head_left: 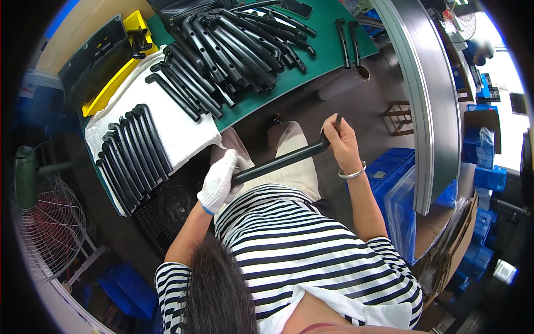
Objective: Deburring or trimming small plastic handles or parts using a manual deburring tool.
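Observation:
A long black tube (281, 165) with a bent end lies across in front of me, above my lap. Wrapped round its straight left end is my left hand (220, 177), in a white knitted glove. At the bent end on the right, my bare right hand (343, 147) is closed in a pinch on a thin dark piece (338, 119), whose tip sticks up past the fingers. What kind of piece it is cannot be made out. Matching bent tubes (222, 47) lie piled on the green table (272, 96), and a row of them (137, 147) rests on a white cloth (186, 142).
A yellow tray (111, 89) with small black parts stands at the table's far left. Two more tubes (348, 44) lie near its right corner. A wire fan (50, 222) is at left. On the right are a metal-edged bench (414, 83) and blue crates (384, 172).

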